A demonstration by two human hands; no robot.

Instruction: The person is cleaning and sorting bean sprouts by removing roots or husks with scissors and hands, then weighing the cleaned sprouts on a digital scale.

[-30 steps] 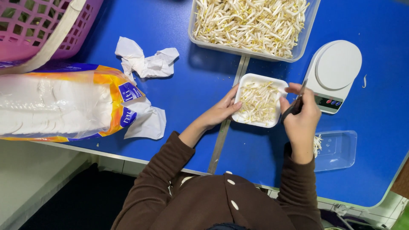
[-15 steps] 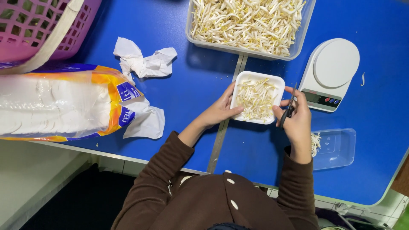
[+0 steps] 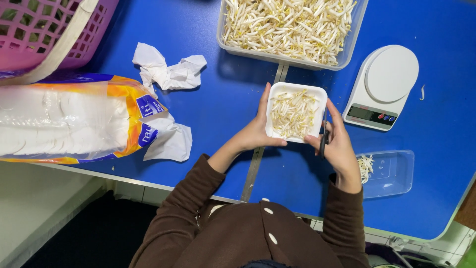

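Note:
A small white foam tray [image 3: 274,93] with bean sprouts in it sits between both hands over the blue table [image 3: 233,104]. My left hand [image 3: 258,130] grips the tray's left side, thumb under its near edge. My right hand [image 3: 337,144] holds the tray's right near corner and also clasps a thin dark tool [image 3: 323,141], perhaps tweezers or scissors. A large clear tub [image 3: 290,27] heaped with bean sprouts stands just beyond the tray. A white kitchen scale [image 3: 384,84] stands to the right.
A small clear lid or tray [image 3: 391,171] with a few sprouts lies near the right front edge. Crumpled white paper [image 3: 168,72], an orange-and-clear bag of white trays [image 3: 64,119] and a pink basket [image 3: 44,30] lie to the left. A metal seam [image 3: 254,168] crosses the table.
The foam tray has shifted left, away from the scale, and both hands moved with it. My right hand now grips the tray's corner with the tool held lower.

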